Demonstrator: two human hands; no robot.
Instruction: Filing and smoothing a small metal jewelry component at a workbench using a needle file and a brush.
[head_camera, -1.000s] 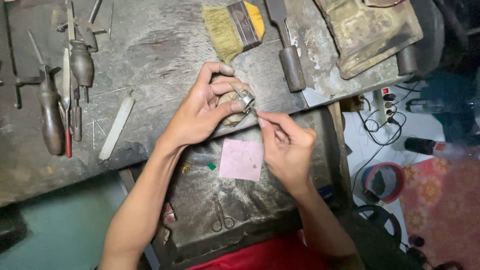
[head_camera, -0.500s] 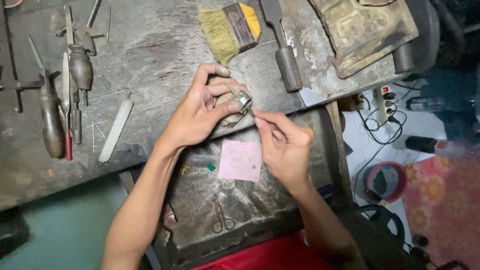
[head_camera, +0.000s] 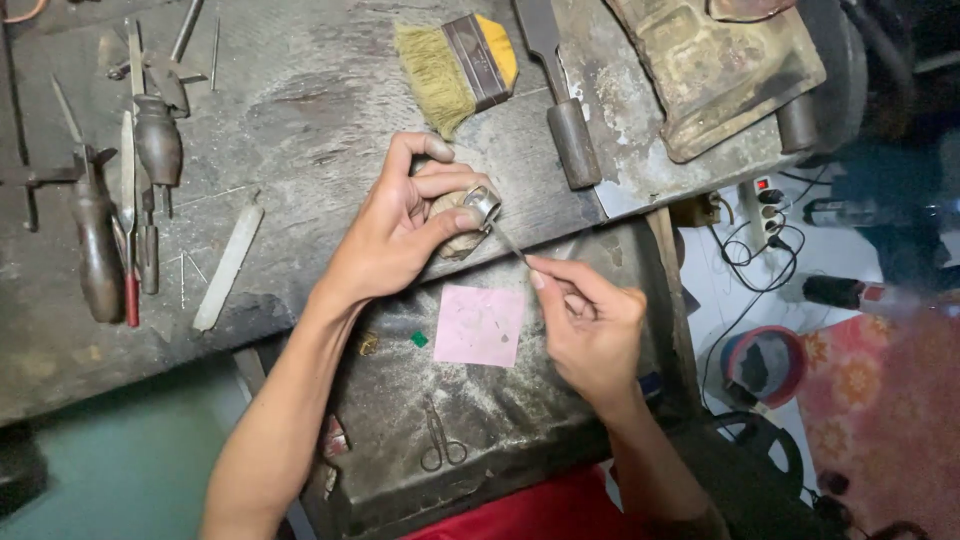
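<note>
At frame centre, the left hand (head_camera: 400, 235) has its grip closed around a silver ring (head_camera: 481, 207) on a wooden peg. The right hand (head_camera: 590, 325) pinches a thin tool (head_camera: 510, 243) touching the ring, above a pink paper (head_camera: 479, 325) on the worktop (head_camera: 300, 120).

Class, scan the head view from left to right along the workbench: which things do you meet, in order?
Wooden-handled tools → white stick → left hand → metal ring → right hand → power strip

Both hands meet mid-frame — left hand (head_camera: 400, 235) curled, right hand (head_camera: 590, 325) pinched.
</note>
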